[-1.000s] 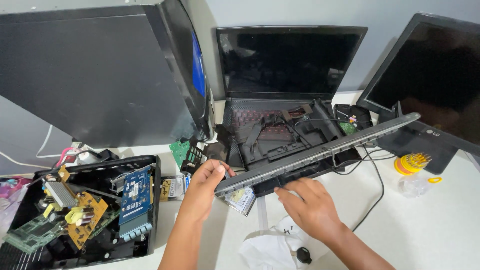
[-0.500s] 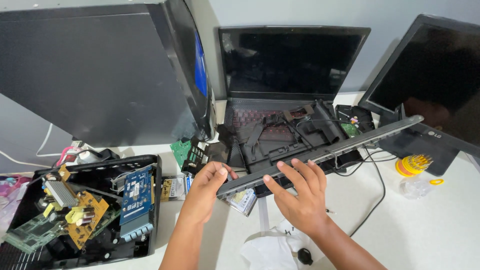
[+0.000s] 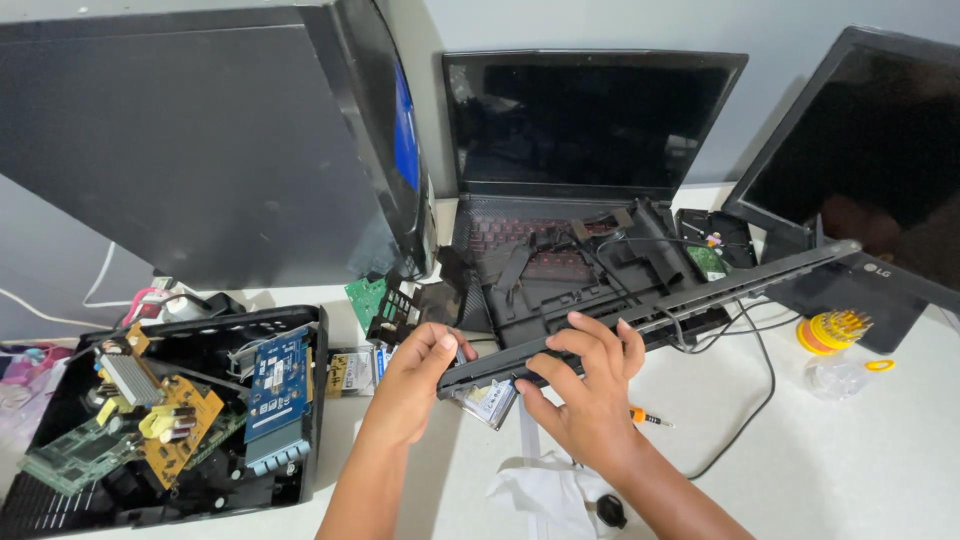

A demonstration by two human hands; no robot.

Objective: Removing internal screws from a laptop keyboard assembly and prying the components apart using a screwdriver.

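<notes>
A long dark plastic panel, a laptop base cover, is tilted up over the open laptop. My left hand grips its near left corner. My right hand clasps its front edge with fingers curled over the top. Under the panel, the laptop's keyboard area and loose black cables show. A small orange-handled screwdriver lies on the white table just right of my right hand.
A black monitor stands at the left, another at the right. A black tray of circuit boards sits front left. A yellow screwdriver-bit set, a black cable and white cloth lie near.
My right hand moved up from the table under the panel and took hold of its front edge. The left hand kept its grip on the corner.
</notes>
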